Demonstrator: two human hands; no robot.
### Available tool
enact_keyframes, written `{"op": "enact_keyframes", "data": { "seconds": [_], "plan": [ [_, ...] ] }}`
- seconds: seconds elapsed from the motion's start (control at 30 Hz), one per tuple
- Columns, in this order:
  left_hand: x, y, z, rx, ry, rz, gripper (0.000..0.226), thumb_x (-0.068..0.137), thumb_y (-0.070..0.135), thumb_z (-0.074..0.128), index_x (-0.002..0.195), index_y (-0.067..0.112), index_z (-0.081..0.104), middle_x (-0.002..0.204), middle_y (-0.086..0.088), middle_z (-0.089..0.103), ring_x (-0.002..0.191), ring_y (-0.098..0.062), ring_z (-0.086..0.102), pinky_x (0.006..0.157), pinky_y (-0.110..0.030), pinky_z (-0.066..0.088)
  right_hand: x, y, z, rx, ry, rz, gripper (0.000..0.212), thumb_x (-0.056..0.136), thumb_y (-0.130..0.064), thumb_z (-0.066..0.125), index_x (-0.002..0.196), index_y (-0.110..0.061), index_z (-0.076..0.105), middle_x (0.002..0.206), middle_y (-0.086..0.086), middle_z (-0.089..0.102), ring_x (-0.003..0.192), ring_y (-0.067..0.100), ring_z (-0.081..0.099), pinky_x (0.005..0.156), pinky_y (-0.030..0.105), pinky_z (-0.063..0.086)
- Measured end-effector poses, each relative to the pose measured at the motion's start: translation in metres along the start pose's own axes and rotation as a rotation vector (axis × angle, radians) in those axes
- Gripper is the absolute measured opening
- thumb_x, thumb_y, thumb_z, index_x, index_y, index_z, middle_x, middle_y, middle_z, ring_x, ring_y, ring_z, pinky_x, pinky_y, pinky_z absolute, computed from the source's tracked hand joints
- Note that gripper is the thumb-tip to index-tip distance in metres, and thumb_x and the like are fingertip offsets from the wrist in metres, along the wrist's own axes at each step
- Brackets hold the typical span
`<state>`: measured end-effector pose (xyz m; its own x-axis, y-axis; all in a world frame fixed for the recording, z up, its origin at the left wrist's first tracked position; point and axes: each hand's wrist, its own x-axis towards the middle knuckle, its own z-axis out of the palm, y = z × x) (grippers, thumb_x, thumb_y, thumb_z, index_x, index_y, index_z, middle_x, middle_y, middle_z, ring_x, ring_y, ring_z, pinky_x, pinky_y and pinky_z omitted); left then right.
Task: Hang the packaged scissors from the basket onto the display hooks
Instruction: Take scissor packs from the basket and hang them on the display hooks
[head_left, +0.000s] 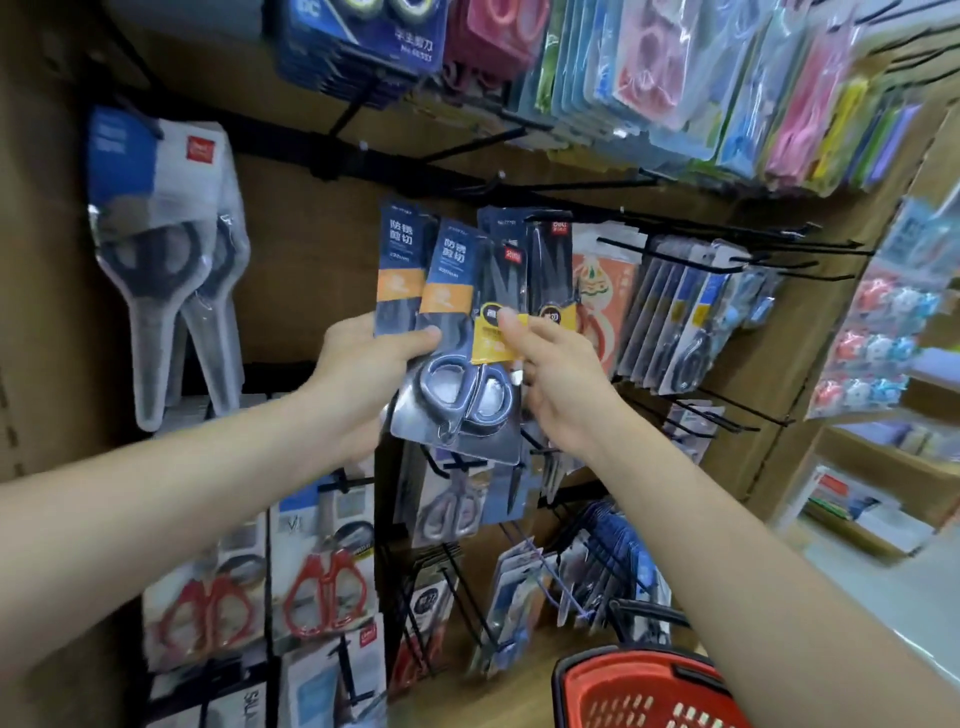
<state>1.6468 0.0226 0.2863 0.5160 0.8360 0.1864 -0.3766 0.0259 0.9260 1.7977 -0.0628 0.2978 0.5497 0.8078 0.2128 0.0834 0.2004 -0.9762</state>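
Two clear-shelled scissor packs (156, 260) are hanging at nine o'clock of the view, and to their right the left hand (363, 374) is gripping a fan of packaged scissors (457, 332) near the centre, its thumb curling over the front card and its fingers hidden behind. The right hand (561, 384) is pinching that front pack at its yellow label (493, 338), thumb on the face, at three o'clock of the bundle. Black display hooks (810, 249) are jutting out at two o'clock, while the red basket (649, 691) is sitting low at five o'clock, well apart from the packs.
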Motion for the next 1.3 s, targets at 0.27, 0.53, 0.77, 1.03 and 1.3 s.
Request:
{"op": "enact_keyframes", "data": {
  "seconds": [0.27, 0.53, 0.77, 1.03, 1.3],
  "plan": [
    [0.028, 0.003, -0.008, 0.205, -0.099, -0.014, 0.017, 0.098, 0.025, 0.071, 0.111, 0.015, 0.075, 0.104, -0.008, 0.08, 0.091, -0.026, 0.078, 0.086, -0.043, 0.062, 0.012, 0.007, -0.019, 0.09, -0.031, 0.059, 0.007, 0.096, -0.013, 0.071, 0.096, -0.013, 0.064, 0.086, 0.002, 0.074, 0.071, 0.013, 0.068, 0.069, 0.028, 0.053],
    [0.028, -0.007, -0.007, 0.326, 0.013, 0.238, 0.014, 0.088, 0.013, 0.081, 0.097, 0.024, 0.079, 0.09, 0.005, 0.08, 0.087, -0.015, 0.077, 0.092, -0.047, 0.061, 0.007, 0.017, -0.049, 0.122, -0.001, -0.029, 0.01, 0.093, -0.006, 0.071, 0.102, -0.007, 0.065, 0.091, 0.008, 0.069, 0.087, 0.021, 0.066, 0.094, 0.041, 0.053],
    [0.033, -0.007, -0.016, 0.42, 0.129, 0.411, 0.033, 0.081, 0.011, 0.088, 0.1, 0.033, 0.071, 0.093, 0.007, 0.074, 0.08, -0.008, 0.072, 0.087, -0.043, 0.062, -0.003, 0.025, -0.075, -0.018, -0.049, -0.151, 0.031, 0.093, -0.006, 0.07, 0.124, -0.006, 0.065, 0.107, 0.008, 0.074, 0.103, 0.025, 0.068, 0.099, 0.042, 0.053],
    [0.03, -0.009, -0.015, 0.456, 0.102, 0.464, 0.033, 0.083, 0.013, 0.086, 0.102, 0.033, 0.069, 0.098, 0.003, 0.071, 0.069, 0.002, 0.066, 0.08, -0.035, 0.061, -0.011, 0.018, -0.093, 0.108, 0.001, -0.279, 0.026, 0.094, -0.002, 0.063, 0.117, -0.015, 0.066, 0.094, -0.002, 0.076, 0.087, 0.011, 0.072, 0.077, 0.024, 0.058],
    [0.031, -0.012, -0.016, 0.411, 0.089, 0.416, 0.033, 0.083, 0.009, 0.085, 0.102, 0.032, 0.071, 0.091, 0.007, 0.072, 0.075, -0.007, 0.07, 0.085, -0.043, 0.063, -0.003, 0.013, -0.1, 0.165, 0.091, -0.284, 0.017, 0.098, -0.004, 0.061, 0.113, -0.011, 0.063, 0.094, -0.004, 0.074, 0.086, 0.009, 0.069, 0.081, 0.024, 0.056]
  ]
}}
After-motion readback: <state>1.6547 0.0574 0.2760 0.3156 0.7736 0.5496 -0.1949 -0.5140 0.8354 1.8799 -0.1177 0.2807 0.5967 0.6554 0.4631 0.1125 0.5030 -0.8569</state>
